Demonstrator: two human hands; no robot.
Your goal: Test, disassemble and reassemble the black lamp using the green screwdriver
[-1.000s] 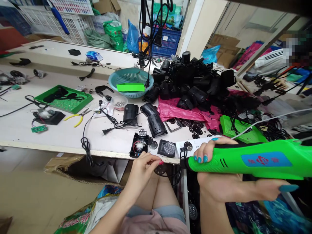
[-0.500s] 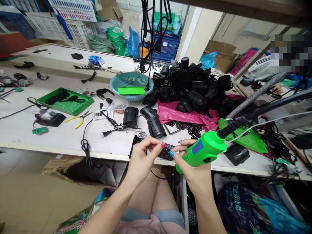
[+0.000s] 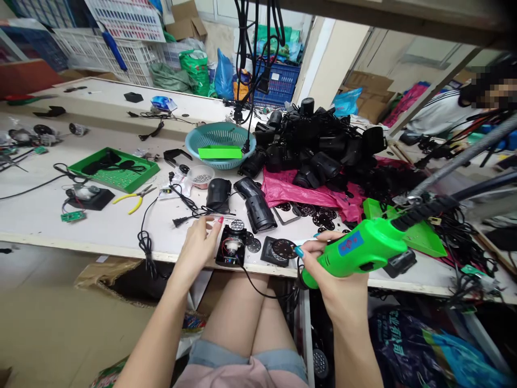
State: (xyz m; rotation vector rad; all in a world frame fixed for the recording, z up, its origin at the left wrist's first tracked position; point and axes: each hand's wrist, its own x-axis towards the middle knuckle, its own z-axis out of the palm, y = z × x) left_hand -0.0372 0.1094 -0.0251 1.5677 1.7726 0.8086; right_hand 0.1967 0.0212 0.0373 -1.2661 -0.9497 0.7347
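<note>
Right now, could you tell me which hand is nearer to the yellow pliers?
Left. The left hand rests on the bench just right of the pliers; the right hand grips the green driver much farther right.

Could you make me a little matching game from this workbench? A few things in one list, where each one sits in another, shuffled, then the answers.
Things:
1. green power screwdriver
2. yellow-handled pliers
3. teal basket
4. open black housing

Places:
A. beside the left hand, at the table edge
B. behind the bowl of small screws
C. in the right hand
D. just right of the green tray

Pairs: 1-C, 2-D, 3-B, 4-A
</note>
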